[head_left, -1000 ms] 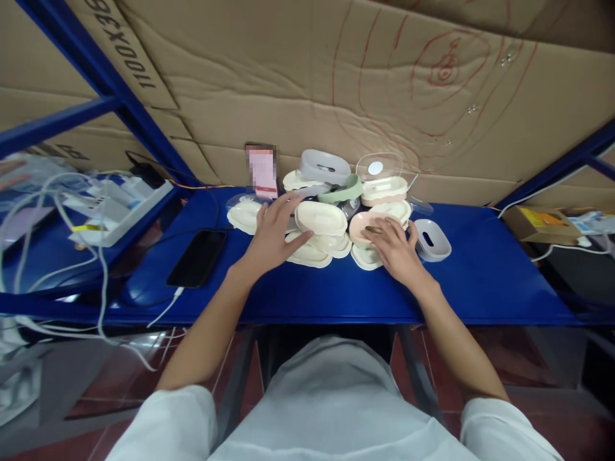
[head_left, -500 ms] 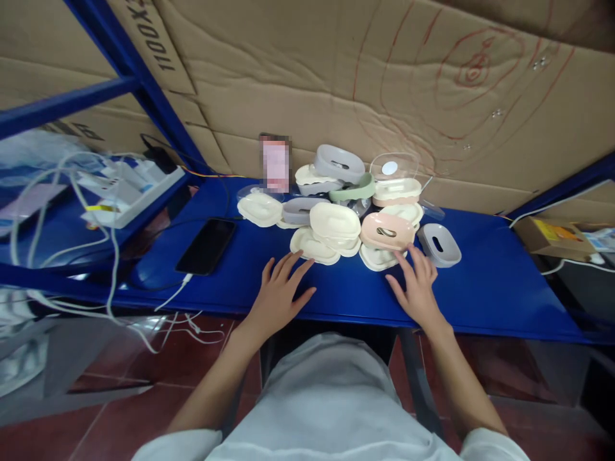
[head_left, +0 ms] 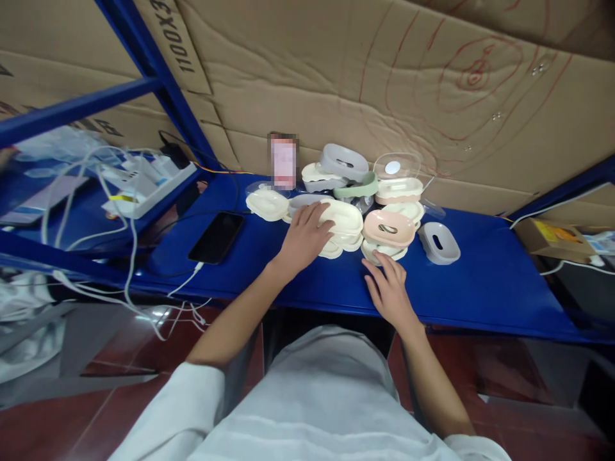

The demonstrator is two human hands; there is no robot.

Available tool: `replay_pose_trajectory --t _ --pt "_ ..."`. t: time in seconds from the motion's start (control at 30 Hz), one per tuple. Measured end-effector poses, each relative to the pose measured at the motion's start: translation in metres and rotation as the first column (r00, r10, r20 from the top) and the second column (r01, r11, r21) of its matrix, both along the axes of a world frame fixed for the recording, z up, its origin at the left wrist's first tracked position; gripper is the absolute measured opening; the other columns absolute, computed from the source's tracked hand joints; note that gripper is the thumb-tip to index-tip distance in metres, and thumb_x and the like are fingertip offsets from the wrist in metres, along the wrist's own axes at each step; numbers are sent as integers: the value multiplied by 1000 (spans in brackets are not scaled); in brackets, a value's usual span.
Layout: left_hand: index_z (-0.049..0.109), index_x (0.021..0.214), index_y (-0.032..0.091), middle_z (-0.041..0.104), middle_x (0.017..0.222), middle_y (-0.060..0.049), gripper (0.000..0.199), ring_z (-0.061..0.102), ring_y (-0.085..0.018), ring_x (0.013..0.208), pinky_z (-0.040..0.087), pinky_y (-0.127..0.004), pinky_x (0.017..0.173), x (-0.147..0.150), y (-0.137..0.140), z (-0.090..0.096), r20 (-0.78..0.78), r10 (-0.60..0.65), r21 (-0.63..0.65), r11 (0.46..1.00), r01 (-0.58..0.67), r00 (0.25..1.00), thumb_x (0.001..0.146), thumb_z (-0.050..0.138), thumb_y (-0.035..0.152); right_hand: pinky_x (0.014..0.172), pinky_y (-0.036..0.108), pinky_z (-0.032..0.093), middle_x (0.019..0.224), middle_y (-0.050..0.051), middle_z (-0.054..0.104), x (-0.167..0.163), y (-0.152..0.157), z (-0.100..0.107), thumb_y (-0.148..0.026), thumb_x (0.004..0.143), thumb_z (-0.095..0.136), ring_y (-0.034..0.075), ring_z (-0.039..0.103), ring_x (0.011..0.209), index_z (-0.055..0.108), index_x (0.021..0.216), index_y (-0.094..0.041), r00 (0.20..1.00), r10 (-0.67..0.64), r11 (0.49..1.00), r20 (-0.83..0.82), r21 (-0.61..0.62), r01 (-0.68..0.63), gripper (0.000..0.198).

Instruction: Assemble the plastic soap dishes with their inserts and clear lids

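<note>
Oval plastic soap dishes and trays lie in a loose pile on the blue table. My left hand (head_left: 303, 242) reaches over the near left of the pile, its fingers stretched across the edge of a cream soap dish (head_left: 346, 218). A grey soap dish (head_left: 302, 203) is partly hidden behind that hand. My right hand (head_left: 391, 288) has its fingers apart, with the fingertips at the front edge of a cream tray (head_left: 372, 251). On top of this tray rests a pink soap dish (head_left: 390, 228) with a slot. Another grey soap dish (head_left: 439, 243) stands alone to the right.
Behind are a raised grey dish (head_left: 344, 161), a green piece (head_left: 358, 186) and a clear lid (head_left: 398, 168) against the cardboard. A black phone (head_left: 217, 238) with a white cable lies left, near a power strip (head_left: 151, 189). A blue post (head_left: 158, 83) rises at left.
My left hand has moved forward and right onto the cream dishes. The right hand has drawn left and slightly back, from the pink dish's corner to the cream tray's front. The view has shifted slightly.
</note>
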State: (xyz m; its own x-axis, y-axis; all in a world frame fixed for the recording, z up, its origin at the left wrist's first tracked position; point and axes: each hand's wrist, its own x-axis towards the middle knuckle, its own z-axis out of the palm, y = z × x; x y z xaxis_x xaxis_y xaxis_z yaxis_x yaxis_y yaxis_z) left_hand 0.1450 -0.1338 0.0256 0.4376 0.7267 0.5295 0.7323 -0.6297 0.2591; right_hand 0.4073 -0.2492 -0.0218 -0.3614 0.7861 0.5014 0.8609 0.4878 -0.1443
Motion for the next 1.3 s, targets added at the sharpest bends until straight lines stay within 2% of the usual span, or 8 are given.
replay_pose_trajectory --t 0.1,0.27,0.43,0.6,0.77,1.0,1.13,1.3 --pt "72 124 28 62 153 -12 23 52 -36 150 41 -62 125 -18 -17 -14 54 -20 -34 999 22 998 103 64 32 116 56 44 159 15 54 -1 -1 5 -29 108 48 34 51 147 47 160 -33 999 -36 999 -20 38 36 53" --pt "71 121 30 68 142 -9 21 63 -30 139 54 -54 119 -58 -99 -32 220 -76 -56 994 91 973 100 69 29 116 59 41 162 18 51 19 18 25 -38 108 50 38 48 149 52 156 -28 979 -203 970 -24 129 205 49" --pt "71 113 26 71 134 -11 16 68 -27 132 60 -48 113 -59 -145 -41 243 -143 -105 979 173 959 100 66 18 118 62 39 152 14 64 61 53 27 -39 109 48 38 50 149 61 149 -26 979 -202 975 -4 91 202 44" --pt "70 130 29 63 150 -13 32 64 -30 140 60 -50 114 -41 -137 -49 221 -151 -168 967 190 964 99 68 21 114 55 46 141 13 72 57 37 13 -37 106 53 34 61 139 62 148 -26 989 -112 991 -100 59 118 44" --pt "54 155 32 40 171 -16 63 43 -39 157 51 -60 121 -39 -123 -45 155 -121 -118 983 139 981 96 76 30 114 53 50 141 6 72 4 -12 0 -29 106 57 30 63 138 58 151 -34 978 173 972 -117 -137 -189 46" --pt "66 135 25 70 146 -9 32 55 -26 150 53 -49 123 -43 -120 -51 157 -205 -81 972 220 966 104 64 22 113 49 50 134 9 74 -38 -29 7 -27 109 55 27 66 134 61 149 -29 952 302 939 -52 -155 -306 40" --pt "67 133 26 69 147 -8 30 55 -27 150 51 -50 125 -44 -121 -57 207 -195 -112 969 221 959 103 66 25 117 53 47 145 9 69 -30 -12 23 -38 109 53 31 61 140 57 154 -34 964 263 952 -26 -156 -264 46" --pt "69 123 25 63 151 -12 26 49 -31 154 50 -54 124 -45 -122 -55 257 -166 -138 969 207 952 98 72 26 120 57 42 166 16 49 -34 60 41 -55 106 52 39 48 151 40 166 -25 998 42 991 54 -132 -34 68"
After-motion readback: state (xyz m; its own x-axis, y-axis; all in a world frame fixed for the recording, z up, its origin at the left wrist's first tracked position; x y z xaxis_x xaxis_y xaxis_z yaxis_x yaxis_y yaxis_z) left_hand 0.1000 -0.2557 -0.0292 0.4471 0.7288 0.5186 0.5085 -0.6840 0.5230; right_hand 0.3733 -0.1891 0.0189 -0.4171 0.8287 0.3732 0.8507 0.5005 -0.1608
